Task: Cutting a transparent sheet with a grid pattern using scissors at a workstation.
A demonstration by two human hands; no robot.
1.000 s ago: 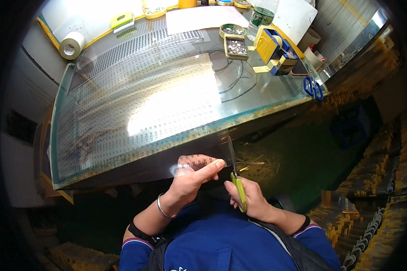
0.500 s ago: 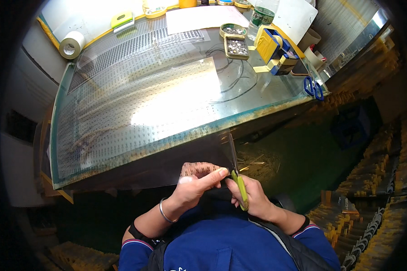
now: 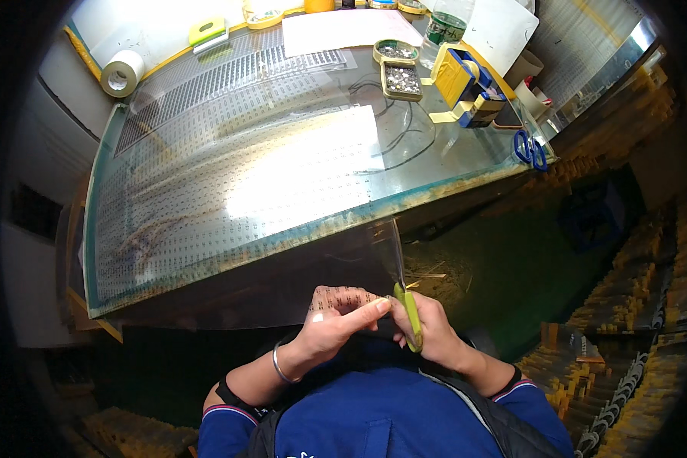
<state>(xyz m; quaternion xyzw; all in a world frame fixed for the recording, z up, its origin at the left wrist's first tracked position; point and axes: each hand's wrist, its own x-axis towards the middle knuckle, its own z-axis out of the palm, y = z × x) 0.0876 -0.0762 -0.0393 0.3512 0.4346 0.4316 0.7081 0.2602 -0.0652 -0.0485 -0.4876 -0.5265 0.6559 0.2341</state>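
Slightly lower now – left hand (image 3: 336, 327) pinching clear printed film (image 3: 343, 299), right hand (image 3: 427, 336) clenched round green-handled scissors (image 3: 409, 313); cutting along sheet edge evidently under way.

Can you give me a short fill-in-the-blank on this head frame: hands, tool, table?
1. The right hand grips green-handled ____, blades pointing toward the table.
2. The left hand pinches a clear plastic sheet printed with rows of small marks, and its wrist wears a thin ____.
3. A white tape roll sits at the glass-topped table's far ____ corner.
4. The spare scissors at the table's right edge have ____ handles.

Missing words: scissors; bracelet; left; blue
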